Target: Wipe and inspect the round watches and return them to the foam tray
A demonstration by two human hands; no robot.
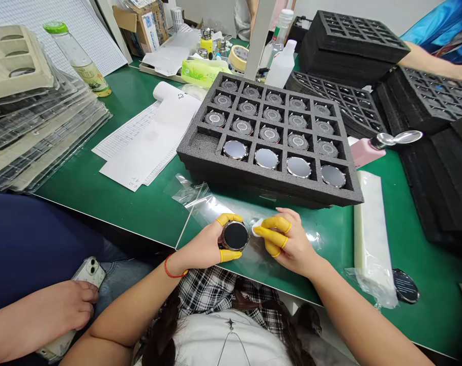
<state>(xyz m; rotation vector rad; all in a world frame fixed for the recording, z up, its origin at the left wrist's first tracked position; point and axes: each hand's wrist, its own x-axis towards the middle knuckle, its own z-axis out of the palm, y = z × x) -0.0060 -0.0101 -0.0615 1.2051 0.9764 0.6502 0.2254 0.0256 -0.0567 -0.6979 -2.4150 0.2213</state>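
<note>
At the near edge of the green bench mat (139,203), just short of the black foam tray (269,187), the left hand (202,246) pinches a round metal-rimmed watch case (235,236), its black face tipped upward, while the right hand (290,240) closes narrowly on a small white wipe (257,227) at the case's rim.

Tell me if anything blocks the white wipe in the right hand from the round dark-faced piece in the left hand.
Nothing visible does. The white wipe in the right hand sits right beside the round dark-faced piece held in the left hand, with no object between them. The clear plastic bag lies beneath the hands.
</note>
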